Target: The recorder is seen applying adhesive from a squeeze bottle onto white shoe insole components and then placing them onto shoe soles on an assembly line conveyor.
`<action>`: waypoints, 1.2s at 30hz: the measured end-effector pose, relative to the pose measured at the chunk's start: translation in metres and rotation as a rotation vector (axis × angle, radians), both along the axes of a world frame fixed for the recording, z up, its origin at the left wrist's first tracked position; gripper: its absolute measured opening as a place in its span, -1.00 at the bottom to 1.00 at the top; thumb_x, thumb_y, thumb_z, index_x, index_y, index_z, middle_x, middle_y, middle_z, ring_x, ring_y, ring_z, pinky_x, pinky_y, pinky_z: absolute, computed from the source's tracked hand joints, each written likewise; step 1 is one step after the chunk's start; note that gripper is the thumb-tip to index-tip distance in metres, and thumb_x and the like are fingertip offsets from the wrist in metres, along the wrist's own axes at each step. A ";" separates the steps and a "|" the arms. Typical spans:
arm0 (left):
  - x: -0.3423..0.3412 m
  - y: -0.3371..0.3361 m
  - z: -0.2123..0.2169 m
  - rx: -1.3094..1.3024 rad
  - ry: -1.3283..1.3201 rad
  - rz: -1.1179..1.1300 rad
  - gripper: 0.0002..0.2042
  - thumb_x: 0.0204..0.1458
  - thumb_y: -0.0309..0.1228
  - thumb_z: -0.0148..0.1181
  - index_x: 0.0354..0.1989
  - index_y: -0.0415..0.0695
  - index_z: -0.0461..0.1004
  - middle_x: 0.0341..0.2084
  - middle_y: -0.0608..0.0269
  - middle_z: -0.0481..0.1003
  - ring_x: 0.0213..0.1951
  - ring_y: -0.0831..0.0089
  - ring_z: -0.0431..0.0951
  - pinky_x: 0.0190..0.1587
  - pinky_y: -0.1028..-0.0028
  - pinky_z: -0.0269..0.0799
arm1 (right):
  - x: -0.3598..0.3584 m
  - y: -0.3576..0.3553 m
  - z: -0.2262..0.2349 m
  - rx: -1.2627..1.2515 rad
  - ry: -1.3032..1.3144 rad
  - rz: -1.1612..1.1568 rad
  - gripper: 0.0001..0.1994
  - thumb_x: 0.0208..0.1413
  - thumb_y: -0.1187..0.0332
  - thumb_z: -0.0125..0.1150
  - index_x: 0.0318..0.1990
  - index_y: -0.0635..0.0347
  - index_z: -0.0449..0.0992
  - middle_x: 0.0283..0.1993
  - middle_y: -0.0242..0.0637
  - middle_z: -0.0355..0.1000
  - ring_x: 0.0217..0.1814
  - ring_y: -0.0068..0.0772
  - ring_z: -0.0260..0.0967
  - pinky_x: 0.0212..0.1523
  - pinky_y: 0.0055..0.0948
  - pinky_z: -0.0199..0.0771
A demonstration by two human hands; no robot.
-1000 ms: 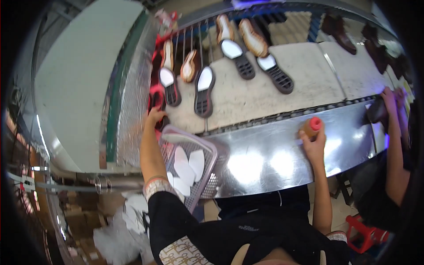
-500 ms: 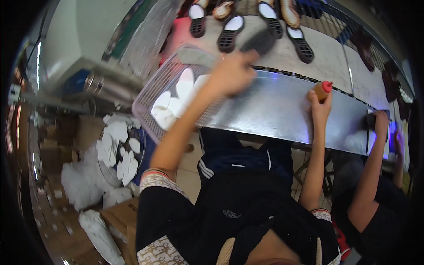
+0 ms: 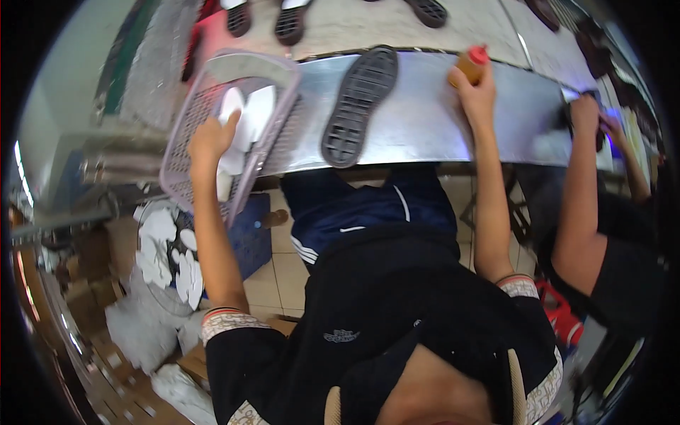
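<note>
Lying sole-up on the shiny metal bench (image 3: 439, 127), the black rubber shoe sole (image 3: 360, 106) has its long axis running from near the person toward the far side, tilted a little to the right; the wider front part points to the near edge and the heel end to the far edge. No hand touches it. The left hand (image 3: 210, 139) is inside the pale purple plastic basket (image 3: 185, 127), which sits at the left end of the bench, and its fingers close on one of the white flat insole pieces (image 3: 249, 117). The right hand (image 3: 476, 95) is wrapped around an orange squeeze bottle with a red cap (image 3: 470, 64), standing upright well to the right of the sole. Another person's arm (image 3: 577, 191) works farther right.
</note>
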State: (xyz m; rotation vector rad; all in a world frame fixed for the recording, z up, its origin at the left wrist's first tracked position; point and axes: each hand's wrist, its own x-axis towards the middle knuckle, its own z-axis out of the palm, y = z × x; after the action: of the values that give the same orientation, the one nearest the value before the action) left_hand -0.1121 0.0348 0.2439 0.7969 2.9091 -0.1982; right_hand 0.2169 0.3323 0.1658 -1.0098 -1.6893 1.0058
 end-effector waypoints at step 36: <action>0.135 0.090 0.006 0.644 -0.574 -0.588 -0.69 0.14 -0.25 -0.02 -0.37 -0.32 0.36 -0.47 0.01 0.43 -0.44 0.22 0.42 -0.37 0.35 0.27 | 0.020 0.009 -0.006 0.064 -0.067 -0.060 -0.47 -0.14 0.12 0.34 -0.03 0.18 0.35 -0.17 -0.13 0.47 -0.12 -0.17 0.45 -0.09 -0.32 0.42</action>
State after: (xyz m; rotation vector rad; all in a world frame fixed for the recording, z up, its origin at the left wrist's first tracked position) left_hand 0.0229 0.1247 0.2494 1.4801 2.1143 0.8158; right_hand 0.2364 0.3410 0.1595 -1.0561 -1.7246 0.8824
